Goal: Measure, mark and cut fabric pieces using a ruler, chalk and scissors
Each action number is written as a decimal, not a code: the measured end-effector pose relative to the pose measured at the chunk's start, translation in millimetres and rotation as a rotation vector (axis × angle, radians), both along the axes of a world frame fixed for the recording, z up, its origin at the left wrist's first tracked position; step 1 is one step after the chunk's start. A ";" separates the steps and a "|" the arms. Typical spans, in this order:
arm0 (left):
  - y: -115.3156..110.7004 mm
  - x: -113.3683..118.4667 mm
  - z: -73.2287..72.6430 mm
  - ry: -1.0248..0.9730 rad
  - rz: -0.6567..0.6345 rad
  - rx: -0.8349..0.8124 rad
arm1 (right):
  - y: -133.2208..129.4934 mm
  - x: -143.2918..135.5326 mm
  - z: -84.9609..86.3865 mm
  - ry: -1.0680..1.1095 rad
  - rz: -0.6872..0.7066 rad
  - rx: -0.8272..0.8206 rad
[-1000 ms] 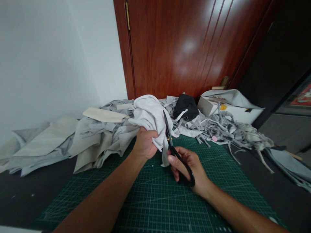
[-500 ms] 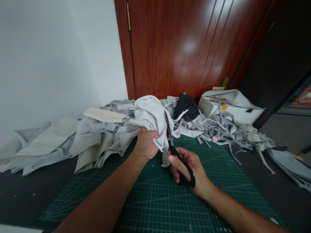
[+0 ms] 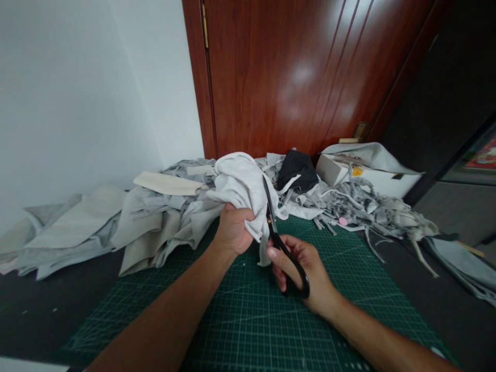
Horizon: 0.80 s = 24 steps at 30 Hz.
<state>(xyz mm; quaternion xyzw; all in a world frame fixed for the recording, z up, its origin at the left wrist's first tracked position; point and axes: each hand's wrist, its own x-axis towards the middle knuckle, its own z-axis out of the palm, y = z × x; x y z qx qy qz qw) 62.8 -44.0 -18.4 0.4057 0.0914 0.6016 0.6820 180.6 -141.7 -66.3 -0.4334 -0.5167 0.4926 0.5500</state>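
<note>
My left hand is closed around a bunched white cloth, held up above the green cutting mat. A narrow strip of the cloth hangs down between my two hands. In my right hand is a pair of black-handled scissors, my fingers through the handle loops. The blades point up and away from me along the right side of the cloth, with part of the cloth on their far side. Whether the blades are biting into the fabric I cannot tell.
Grey and cream fabric pieces are heaped at the left. A black cloth bundle lies behind my hands. Tangled grey strips lie at the right, before a white box. A wooden door stands behind the table.
The scissors' handles look slightly closer together than before. Both hands and the white cloth have hardly moved.
</note>
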 end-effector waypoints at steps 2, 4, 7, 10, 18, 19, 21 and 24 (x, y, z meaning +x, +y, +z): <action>0.1 -0.3 -0.3 -0.008 -0.004 -0.009 | 0.3 0.0 0.2 -0.004 -0.005 -0.003; 1.1 -0.8 -0.6 -0.015 -0.007 -0.020 | 1.3 0.4 0.2 -0.017 -0.006 -0.004; 4.2 -2.6 -0.6 -0.025 -0.013 -0.038 | 3.4 1.6 -0.7 -0.032 -0.006 -0.001; 7.7 -5.3 0.8 -0.071 -0.045 -0.082 | 5.3 3.0 -3.2 -0.034 0.005 -0.001; 13.7 -7.6 6.9 -0.134 -0.090 -0.263 | 6.7 5.8 -9.2 -0.073 0.041 -0.001; 14.6 -7.7 6.6 -0.112 -0.086 -0.267 | 6.5 6.0 -9.4 -0.072 0.045 -0.004; 15.9 -8.1 5.5 -0.075 -0.068 -0.264 | 6.2 6.4 -9.4 -0.061 0.052 -0.009; 16.2 -8.7 4.3 -0.049 -0.057 -0.234 | 5.6 7.1 -8.9 -0.032 0.068 0.000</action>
